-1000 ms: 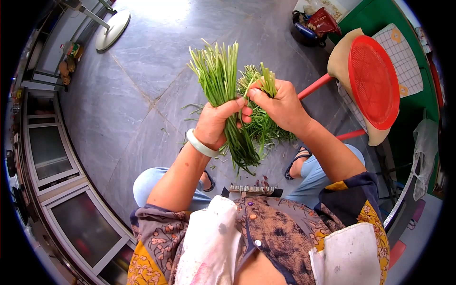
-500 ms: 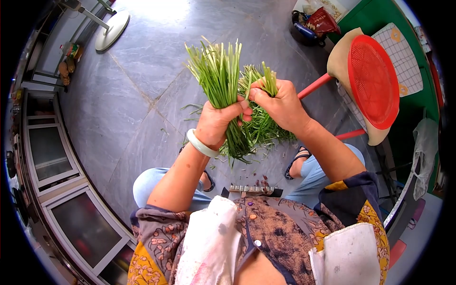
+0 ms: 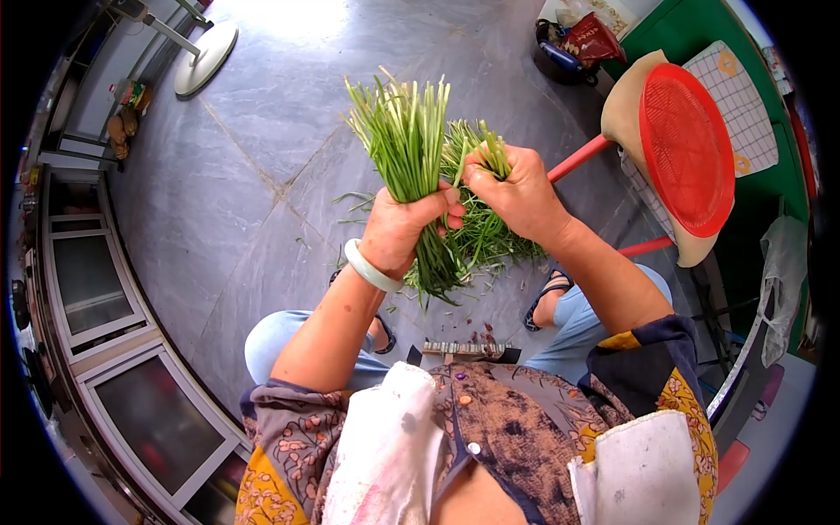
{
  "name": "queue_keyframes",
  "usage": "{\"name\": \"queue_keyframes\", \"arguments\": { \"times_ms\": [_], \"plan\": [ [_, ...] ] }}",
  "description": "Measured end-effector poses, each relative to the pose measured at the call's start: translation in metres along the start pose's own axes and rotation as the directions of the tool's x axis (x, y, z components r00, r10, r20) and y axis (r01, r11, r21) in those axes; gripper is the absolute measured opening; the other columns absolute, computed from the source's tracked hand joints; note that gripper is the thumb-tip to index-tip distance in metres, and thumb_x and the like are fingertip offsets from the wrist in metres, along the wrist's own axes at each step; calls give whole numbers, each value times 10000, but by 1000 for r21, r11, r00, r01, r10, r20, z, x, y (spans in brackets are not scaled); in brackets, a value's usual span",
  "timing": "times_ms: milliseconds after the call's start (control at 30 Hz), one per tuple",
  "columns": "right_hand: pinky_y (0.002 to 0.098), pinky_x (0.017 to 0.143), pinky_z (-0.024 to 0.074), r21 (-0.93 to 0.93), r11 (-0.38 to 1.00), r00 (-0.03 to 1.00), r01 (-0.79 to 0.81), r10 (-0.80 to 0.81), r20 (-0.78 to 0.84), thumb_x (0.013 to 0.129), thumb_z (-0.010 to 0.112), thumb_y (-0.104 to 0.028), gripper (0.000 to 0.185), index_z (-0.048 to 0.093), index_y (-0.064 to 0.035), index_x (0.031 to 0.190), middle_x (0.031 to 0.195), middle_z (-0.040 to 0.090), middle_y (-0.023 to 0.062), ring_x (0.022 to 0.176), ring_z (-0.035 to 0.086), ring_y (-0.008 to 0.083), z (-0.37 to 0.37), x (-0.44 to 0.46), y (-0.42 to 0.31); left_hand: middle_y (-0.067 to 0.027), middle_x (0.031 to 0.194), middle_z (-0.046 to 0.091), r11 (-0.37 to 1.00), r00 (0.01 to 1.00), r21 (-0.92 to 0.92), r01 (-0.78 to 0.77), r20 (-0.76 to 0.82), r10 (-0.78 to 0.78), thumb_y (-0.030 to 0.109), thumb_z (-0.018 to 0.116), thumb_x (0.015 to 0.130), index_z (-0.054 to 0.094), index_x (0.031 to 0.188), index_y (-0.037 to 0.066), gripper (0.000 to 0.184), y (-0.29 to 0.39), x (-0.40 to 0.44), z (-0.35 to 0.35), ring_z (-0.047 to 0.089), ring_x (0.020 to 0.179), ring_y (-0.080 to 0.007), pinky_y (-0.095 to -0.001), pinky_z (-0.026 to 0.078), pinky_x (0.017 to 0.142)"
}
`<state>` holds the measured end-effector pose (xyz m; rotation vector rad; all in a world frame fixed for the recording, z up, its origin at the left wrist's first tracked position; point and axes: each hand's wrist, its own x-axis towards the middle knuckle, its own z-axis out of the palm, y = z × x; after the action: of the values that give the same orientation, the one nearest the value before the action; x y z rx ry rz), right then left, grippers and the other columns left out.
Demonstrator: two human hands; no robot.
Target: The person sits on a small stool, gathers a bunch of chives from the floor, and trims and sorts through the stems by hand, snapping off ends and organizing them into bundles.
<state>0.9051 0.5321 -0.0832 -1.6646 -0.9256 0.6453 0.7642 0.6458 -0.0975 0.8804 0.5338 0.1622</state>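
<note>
My left hand [image 3: 404, 226] is wrapped round a thick bunch of garlic chives [image 3: 398, 144]. Their pale cut ends point up and away from me, and the dark green leaves hang below the fist. Close beside it, my right hand [image 3: 528, 197] is closed on a smaller bunch of chives [image 3: 495, 159], whose pale ends stick out above the fingers. The fingertips of both hands nearly meet; whether they touch is unclear. Under the hands, a loose pile of chives [image 3: 494, 236] lies on the floor, partly hidden by them.
A red plastic basket [image 3: 687, 149] sits on a red-legged stool [image 3: 582, 157] to the right. A dark pot [image 3: 560, 61] stands at the far right. Glass-fronted cabinets [image 3: 92, 276] line the left, with a round white stand base [image 3: 207, 59] beyond. Stray leaves dot the grey floor [image 3: 254, 201].
The tips of the bunch in my left hand have swung slightly to the right. My right hand has shifted a little, and its small bunch sits slightly lower.
</note>
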Motion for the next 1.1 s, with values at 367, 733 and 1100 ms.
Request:
{"name": "queue_keyframes", "arguments": {
  "times_ms": [367,733,1100],
  "plan": [
    [252,640,447,305,931,955,-199,115,273,909,603,-149,183,624,4,811,738,613,-12,702,541,53,-5,4,-21,-45,775,647,996,998,-74,57,39,-54,171,646,855,616,980,49,177,3,-1,0,610,648,-147,-250,455,569],
    [237,627,402,102,994,964,-47,18,266,907,613,-158,172,641,5,857,736,550,-40,716,468,42,-20,9,-11,-63,746,636,964,982,-197,177,100,-159,166,614,861,601,950,34,160,0,-2,-10,603,603,-162,-263,480,546],
    [259,552,400,37,999,996,-25,21,90,848,611,-124,162,622,29,795,635,530,-32,637,452,34,-7,5,-11,-56,787,653,998,1000,-68,13,23,-11,142,666,845,612,942,49,144,-4,0,-3,634,678,-160,-255,462,579]
  ]
}}
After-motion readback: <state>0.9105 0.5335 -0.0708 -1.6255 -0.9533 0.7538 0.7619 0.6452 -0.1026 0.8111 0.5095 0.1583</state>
